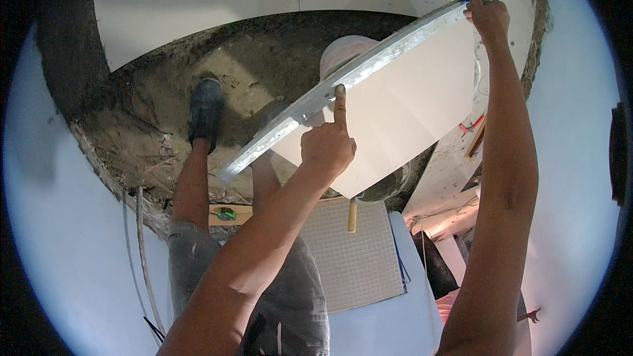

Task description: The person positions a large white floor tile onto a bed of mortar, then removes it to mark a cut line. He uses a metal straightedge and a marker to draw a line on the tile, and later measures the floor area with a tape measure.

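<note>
A long silvery metal straightedge [395,46] slants up from lower left to upper right, along the far edge of a large cream tile [409,105]. My right hand [488,16] grips its upper right end, fingers curled around it. Near the middle of the bar, my left hand [328,148] extends its index finger, the tip touching or just over the metal. The other left fingers are curled in, with nothing seen in them. Below the tile's near corner shows the wooden handle [351,216] of a tool whose head is hidden.
Behind the bar stands a pale bucket [343,49], partly hidden. Bare rough ground [257,59] meets laid pale tiles [198,6]. Nearby are a grid-backed tile [353,257], a green tape measure [226,213] and a red-handled tool [472,125]. Another person's hand [533,315] shows at lower right.
</note>
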